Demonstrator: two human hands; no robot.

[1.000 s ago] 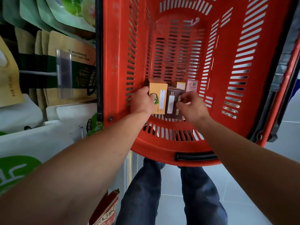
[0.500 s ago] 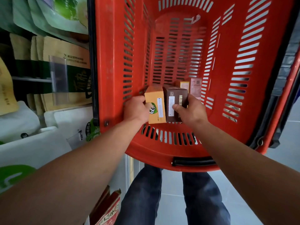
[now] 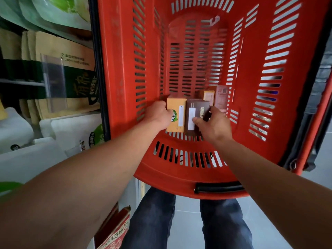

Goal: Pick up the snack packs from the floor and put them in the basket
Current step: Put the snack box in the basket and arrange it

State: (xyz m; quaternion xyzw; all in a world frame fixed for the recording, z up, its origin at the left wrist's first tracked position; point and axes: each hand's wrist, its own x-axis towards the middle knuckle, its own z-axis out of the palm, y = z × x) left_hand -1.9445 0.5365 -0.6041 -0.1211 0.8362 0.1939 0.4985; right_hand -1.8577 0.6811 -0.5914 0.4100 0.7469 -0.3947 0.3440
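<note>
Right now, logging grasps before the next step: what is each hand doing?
Left hand: holds the yellow box.
Right hand: grips the brown box.

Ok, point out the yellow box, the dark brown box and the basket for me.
yellow box (image 3: 177,105), head view, upper front face.
dark brown box (image 3: 198,106), head view, upper front face.
basket (image 3: 118,69), head view, left wall.

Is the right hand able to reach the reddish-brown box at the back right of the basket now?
Probably yes: the reddish-brown box stands just beyond the right hand, nothing between them, though that hand holds the dark brown box.
</note>
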